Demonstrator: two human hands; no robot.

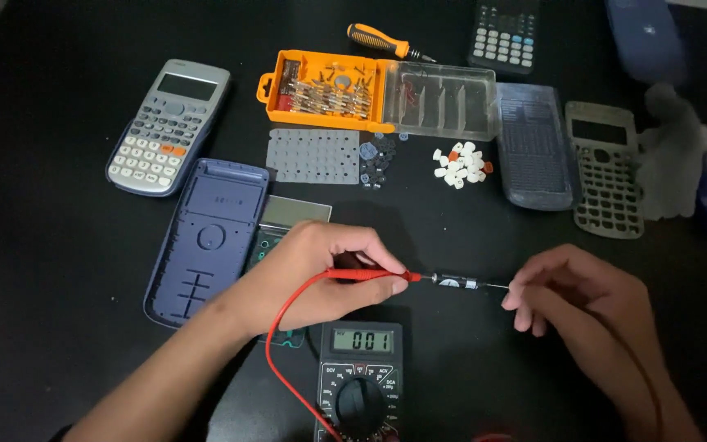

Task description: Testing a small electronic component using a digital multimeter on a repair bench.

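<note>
My left hand (pixel 321 274) grips a red test probe (pixel 370 275), its red lead looping down toward a black multimeter (pixel 359 385) at the bottom centre. The probe's tip touches the left end of a small black cylindrical battery (pixel 455 282) lying on the black table. My right hand (pixel 583 299) pinches a thin metal probe tip against the battery's right end. The meter's small grey screen is lit. A circuit board (pixel 276 237) lies partly hidden under my left hand.
A blue calculator back shell (pixel 206 237) lies left. Further back: a grey calculator (pixel 169 127), an orange screwdriver-bit case (pixel 329 86) with clear lid, an orange-handled screwdriver (pixel 386 41), a grey rubber keypad (pixel 312 155), loose white keys (pixel 460 164), a grey front frame (pixel 607 168), a translucent cover (pixel 533 147).
</note>
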